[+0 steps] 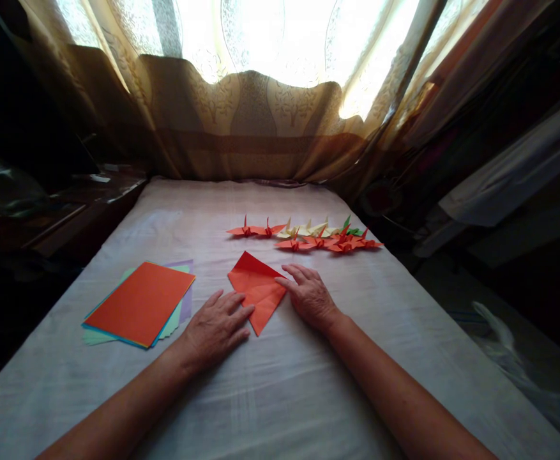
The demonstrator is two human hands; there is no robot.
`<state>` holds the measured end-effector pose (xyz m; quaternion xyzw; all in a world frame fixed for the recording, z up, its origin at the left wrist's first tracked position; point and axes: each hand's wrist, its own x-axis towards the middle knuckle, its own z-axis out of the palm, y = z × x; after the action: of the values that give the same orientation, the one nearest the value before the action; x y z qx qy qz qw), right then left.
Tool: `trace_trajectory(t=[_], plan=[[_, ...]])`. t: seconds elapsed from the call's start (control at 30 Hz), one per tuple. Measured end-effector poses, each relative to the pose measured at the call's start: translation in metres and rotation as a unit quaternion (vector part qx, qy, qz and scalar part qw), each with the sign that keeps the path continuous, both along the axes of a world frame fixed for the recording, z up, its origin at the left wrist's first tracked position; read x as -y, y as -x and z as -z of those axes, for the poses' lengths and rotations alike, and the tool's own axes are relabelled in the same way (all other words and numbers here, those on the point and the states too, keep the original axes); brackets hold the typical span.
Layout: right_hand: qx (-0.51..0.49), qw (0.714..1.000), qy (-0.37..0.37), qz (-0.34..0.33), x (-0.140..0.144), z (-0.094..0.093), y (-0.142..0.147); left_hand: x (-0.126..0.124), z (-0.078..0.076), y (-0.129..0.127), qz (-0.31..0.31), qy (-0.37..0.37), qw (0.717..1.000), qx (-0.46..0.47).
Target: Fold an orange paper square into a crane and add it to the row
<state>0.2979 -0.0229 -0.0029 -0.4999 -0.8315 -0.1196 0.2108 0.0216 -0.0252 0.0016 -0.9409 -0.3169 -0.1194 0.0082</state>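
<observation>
A partly folded sheet of orange origami paper point(264, 295) lies on the cloth between my hands, with a darker folded band along its upper edge and one point toward me. My left hand point(217, 329) rests flat with its fingers spread, fingertips on the sheet's lower left edge. At the sheet's right corner, my right hand point(311, 295) has its thumb on the paper and its fingers curled beside it, gripping that corner. The undersides of my fingers are hidden.
Left of my hands lies a stack of coloured paper point(140, 303), orange on top. Several folded paper cranes point(318, 239), orange, cream and green, stand in rows beyond my right hand. A pale cloth point(280, 396) covers the surface; a curtain point(260, 115) hangs behind it.
</observation>
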Motion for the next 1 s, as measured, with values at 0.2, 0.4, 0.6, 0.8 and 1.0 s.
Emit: trace_trajectory(t=[0.2,0.4,0.6,0.8,1.0], plan=[[0.057,0.991,-0.072,-0.102,-0.006,-0.001,-0.002,-0.021,-0.011,0.0,0.028,0.024,0.999,-0.019],[0.033,0.98,-0.055,-0.187,0.022,-0.016,0.005,-0.005,-0.007,-0.019,-0.011,0.056,0.998,0.032],[-0.023,0.979,0.066,-0.189,0.021,-0.014,-0.007,-0.006,0.005,-0.007,-0.021,0.144,0.987,0.066],[-0.083,0.969,0.162,-0.167,0.01,-0.008,-0.022,-0.006,0.005,-0.003,-0.016,0.163,0.984,0.074],[-0.148,0.967,0.191,-0.087,-0.009,-0.011,-0.004,0.002,0.001,0.004,-0.019,0.164,0.983,0.082]])
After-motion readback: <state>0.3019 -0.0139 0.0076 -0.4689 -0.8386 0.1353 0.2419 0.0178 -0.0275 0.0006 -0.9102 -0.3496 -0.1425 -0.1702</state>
